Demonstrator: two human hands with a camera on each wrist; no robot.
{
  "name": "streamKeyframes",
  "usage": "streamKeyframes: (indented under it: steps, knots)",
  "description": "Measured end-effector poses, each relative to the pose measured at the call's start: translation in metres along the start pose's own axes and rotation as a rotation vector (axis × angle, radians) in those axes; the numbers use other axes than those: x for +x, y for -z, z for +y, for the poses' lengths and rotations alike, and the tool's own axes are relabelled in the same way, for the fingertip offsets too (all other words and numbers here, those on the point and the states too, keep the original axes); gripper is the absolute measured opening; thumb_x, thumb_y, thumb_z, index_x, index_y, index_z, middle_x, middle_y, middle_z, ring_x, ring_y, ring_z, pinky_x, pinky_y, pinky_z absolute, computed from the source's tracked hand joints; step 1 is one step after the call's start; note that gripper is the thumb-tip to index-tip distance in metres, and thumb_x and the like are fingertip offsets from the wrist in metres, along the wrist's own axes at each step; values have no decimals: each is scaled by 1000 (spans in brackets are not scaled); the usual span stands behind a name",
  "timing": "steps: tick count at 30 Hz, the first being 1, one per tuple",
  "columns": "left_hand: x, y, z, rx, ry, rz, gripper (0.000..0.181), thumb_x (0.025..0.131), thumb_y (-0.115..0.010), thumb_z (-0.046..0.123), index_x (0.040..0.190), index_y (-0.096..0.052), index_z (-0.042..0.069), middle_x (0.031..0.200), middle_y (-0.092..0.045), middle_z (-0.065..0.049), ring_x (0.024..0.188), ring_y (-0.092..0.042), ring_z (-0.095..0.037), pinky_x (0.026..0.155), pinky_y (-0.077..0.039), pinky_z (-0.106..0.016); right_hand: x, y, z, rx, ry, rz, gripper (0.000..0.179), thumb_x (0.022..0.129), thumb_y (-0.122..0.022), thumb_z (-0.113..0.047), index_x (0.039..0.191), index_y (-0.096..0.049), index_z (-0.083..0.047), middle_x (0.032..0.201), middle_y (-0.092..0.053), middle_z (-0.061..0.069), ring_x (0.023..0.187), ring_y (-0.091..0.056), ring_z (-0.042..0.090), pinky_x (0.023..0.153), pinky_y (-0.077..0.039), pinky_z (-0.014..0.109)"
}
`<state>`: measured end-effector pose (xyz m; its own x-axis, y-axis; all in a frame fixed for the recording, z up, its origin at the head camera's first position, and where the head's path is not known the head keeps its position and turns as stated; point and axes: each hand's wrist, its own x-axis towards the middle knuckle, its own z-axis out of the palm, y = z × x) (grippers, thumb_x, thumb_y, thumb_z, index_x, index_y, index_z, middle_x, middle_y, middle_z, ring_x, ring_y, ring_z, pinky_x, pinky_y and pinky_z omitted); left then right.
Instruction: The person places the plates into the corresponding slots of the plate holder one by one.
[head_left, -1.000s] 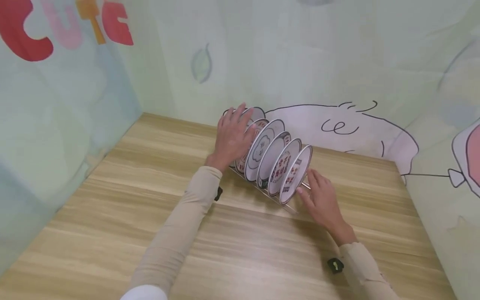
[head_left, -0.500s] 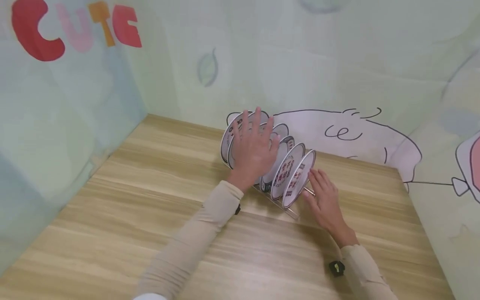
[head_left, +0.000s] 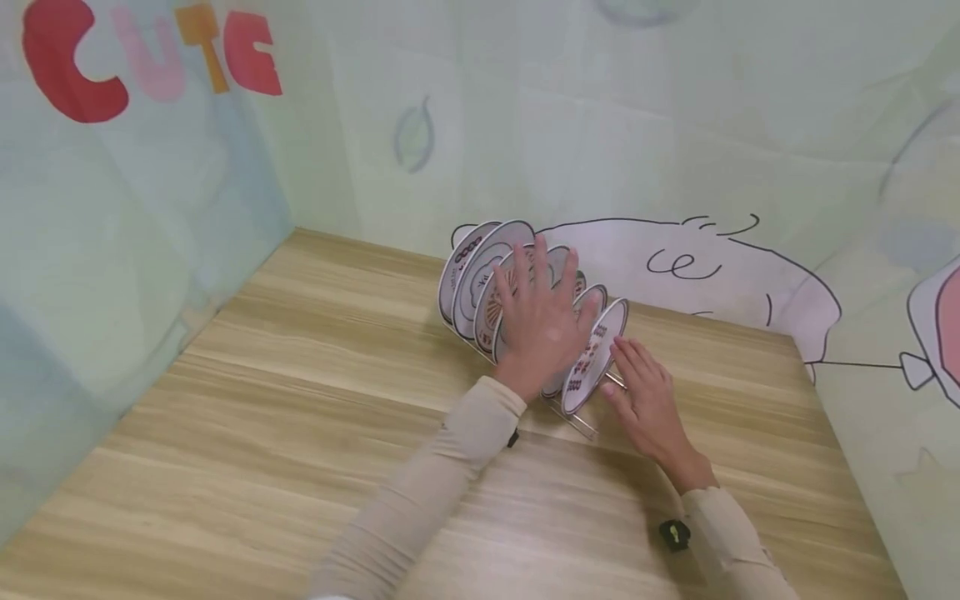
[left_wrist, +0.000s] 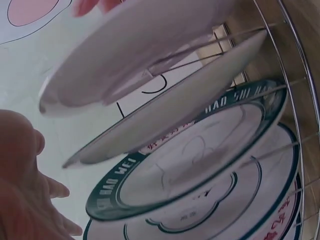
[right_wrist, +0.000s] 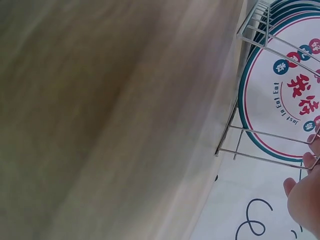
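Note:
Several white round plates stand on edge, tilted, in a wire dish rack (head_left: 585, 427). My left hand (head_left: 546, 329) is spread over the plates in the right half of the row, hiding several of them; I cannot tell whether it touches them. In the left wrist view its fingers reach past the rims, beside a green-rimmed plate (left_wrist: 200, 160). At the right end, my right hand (head_left: 647, 400) has its fingertips by the edge of the last plate (head_left: 592, 362). That plate carries red lettering (right_wrist: 302, 90), and the right hand's fingers lie next to the rack's wire there.
The rack stands on a wood-grain table (head_left: 300, 417) close to the back wall (head_left: 585, 142). Cartoon drawings cover the walls, with coloured letters (head_left: 251, 54) at the left. A small dark device (head_left: 675, 535) shows at the right wrist.
My left hand has moved rightward along the row, uncovering the plates at the left end. The right hand stays by the last plate. The head view has shifted slightly.

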<state>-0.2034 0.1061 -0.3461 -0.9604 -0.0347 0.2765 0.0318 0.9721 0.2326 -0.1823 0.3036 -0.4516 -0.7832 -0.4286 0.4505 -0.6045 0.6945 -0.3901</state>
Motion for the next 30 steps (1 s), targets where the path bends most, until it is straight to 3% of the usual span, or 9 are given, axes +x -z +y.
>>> streamKeyframes:
  steps: [6, 15, 30]
  knots:
    - [-7, -5, 12, 39, -24, -3, 67, 101, -22, 63, 160, -22, 31, 169, -1, -15, 156, 3, -39, 122, -5, -66, 2, -1, 0, 7, 40, 32, 63, 105, -41, -44, 144, -47, 5, 153, -45, 23, 142, -37, 44, 112, -27, 65]
    - [-17, -18, 18, 20, -124, 33, 63, 102, -34, 56, 157, -33, 26, 168, -7, -20, 157, 3, -36, 126, -6, -57, 5, -1, 0, 9, 65, 41, 61, 105, -43, -41, 146, -46, 4, 152, -45, 24, 139, -40, 46, 116, -26, 61]
    - [-17, -23, 18, -17, -124, 33, 61, 102, -36, 55, 156, -34, 27, 167, -19, -18, 156, -9, -36, 124, -13, -59, 1, 1, -4, 11, 14, 1, 60, 102, -52, -35, 149, -43, 0, 154, -42, 22, 140, -38, 45, 114, -31, 62]
